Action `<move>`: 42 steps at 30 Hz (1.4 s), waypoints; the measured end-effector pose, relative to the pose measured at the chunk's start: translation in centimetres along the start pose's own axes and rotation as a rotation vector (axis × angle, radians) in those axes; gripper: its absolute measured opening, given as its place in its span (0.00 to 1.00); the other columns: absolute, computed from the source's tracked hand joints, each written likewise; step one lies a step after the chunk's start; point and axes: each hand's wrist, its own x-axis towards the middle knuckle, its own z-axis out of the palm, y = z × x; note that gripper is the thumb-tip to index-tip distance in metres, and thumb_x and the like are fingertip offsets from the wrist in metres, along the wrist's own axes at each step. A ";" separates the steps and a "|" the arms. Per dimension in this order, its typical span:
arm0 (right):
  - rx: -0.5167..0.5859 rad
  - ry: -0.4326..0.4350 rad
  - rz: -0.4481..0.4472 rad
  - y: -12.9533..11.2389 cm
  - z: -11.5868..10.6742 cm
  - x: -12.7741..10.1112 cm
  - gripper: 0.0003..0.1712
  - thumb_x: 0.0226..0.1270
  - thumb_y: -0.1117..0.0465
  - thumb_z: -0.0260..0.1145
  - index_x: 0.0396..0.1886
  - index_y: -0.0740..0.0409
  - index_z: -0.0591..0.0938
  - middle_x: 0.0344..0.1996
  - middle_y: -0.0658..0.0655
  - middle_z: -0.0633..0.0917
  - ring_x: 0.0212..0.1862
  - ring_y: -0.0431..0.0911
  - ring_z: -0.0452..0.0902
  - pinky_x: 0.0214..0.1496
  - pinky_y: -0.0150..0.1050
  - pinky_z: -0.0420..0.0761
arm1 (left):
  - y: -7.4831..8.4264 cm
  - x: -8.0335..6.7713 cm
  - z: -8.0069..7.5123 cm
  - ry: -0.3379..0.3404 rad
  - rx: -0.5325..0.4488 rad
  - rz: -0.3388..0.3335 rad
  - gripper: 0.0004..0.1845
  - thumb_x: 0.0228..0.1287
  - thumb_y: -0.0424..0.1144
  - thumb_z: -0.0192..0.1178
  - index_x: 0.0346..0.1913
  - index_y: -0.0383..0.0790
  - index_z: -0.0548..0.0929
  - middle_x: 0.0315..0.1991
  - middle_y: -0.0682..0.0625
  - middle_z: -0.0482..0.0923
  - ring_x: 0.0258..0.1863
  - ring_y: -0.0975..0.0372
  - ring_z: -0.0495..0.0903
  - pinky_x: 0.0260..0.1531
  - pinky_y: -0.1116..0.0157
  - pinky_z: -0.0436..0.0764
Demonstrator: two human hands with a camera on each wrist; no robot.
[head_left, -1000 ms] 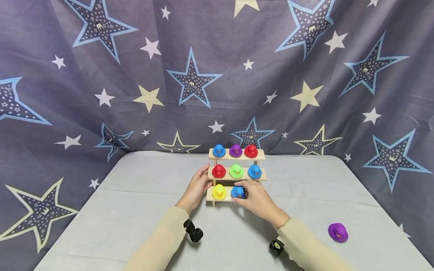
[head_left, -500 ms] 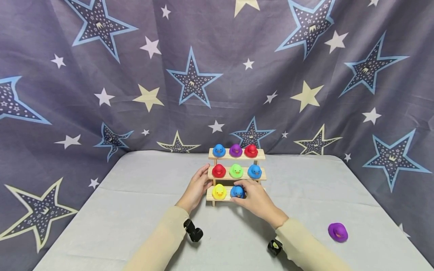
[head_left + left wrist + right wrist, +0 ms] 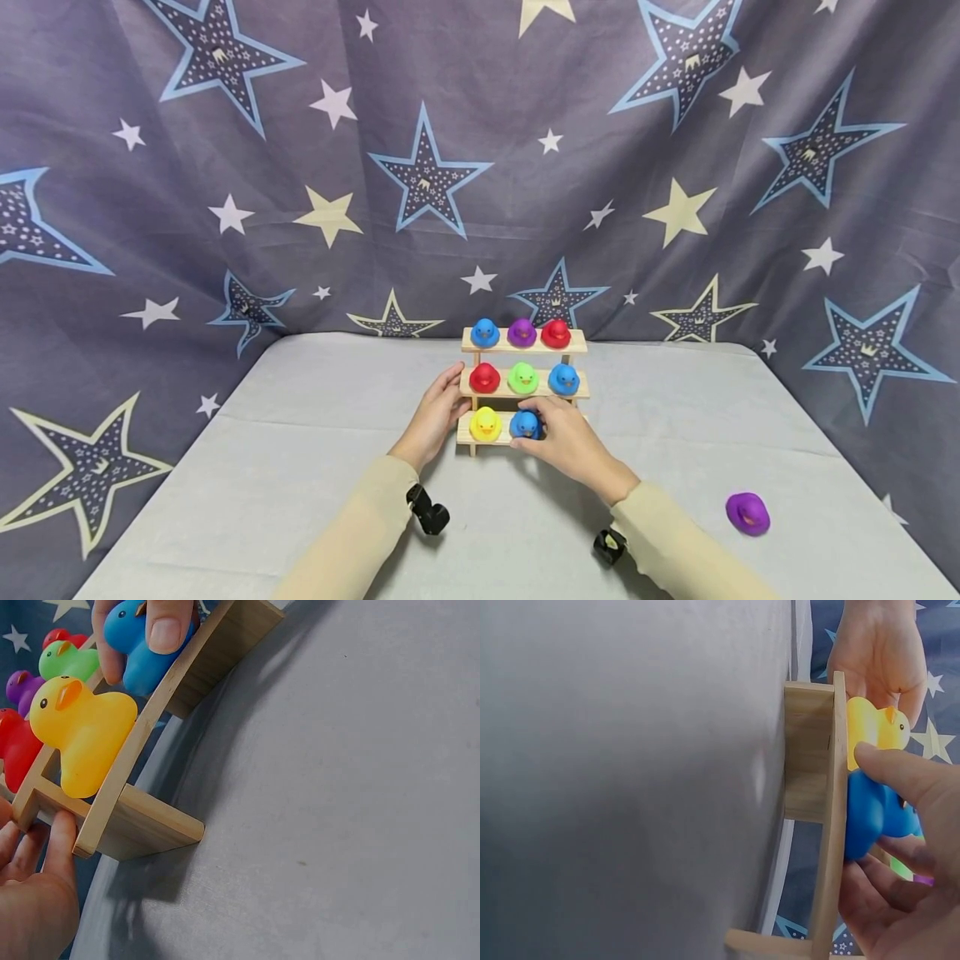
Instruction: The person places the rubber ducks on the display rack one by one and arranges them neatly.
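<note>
A three-tier wooden display stand (image 3: 495, 438) bears several rubber ducks. On its lowest tier a yellow rubber duck (image 3: 485, 425) sits at the left. Just beside it, my right hand (image 3: 566, 437) grips a blue rubber duck (image 3: 526, 425) between thumb and fingers; in the right wrist view the duck's base is right at the board and the thumb (image 3: 900, 769) overlaps the yellow duck. My left hand (image 3: 432, 417) holds the stand by its left end, its fingertips at the lower and middle tiers in the left wrist view.
The middle tier carries a red duck (image 3: 484, 378), a green duck (image 3: 522, 378) and a blue one; on top are blue, purple and red ducks. A purple duck (image 3: 747, 513) lies on the grey tabletop (image 3: 315, 400) at the right. A star-patterned curtain (image 3: 480, 208) hangs behind.
The blue duck has shifted very slightly left toward the yellow duck, with my right hand on it. My left hand has stayed at the stand's left end.
</note>
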 end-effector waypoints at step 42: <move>-0.009 -0.063 -0.069 2.3 -3.6 -2.3 0.32 0.51 0.59 0.82 0.55 0.63 0.81 0.38 0.53 0.81 0.40 0.46 0.79 0.44 0.42 0.84 | 0.1 0.1 0.2 0.032 -0.013 -0.015 0.31 0.73 0.30 0.40 0.78 0.34 0.54 0.76 0.35 0.54 0.72 0.46 0.61 0.71 0.55 0.66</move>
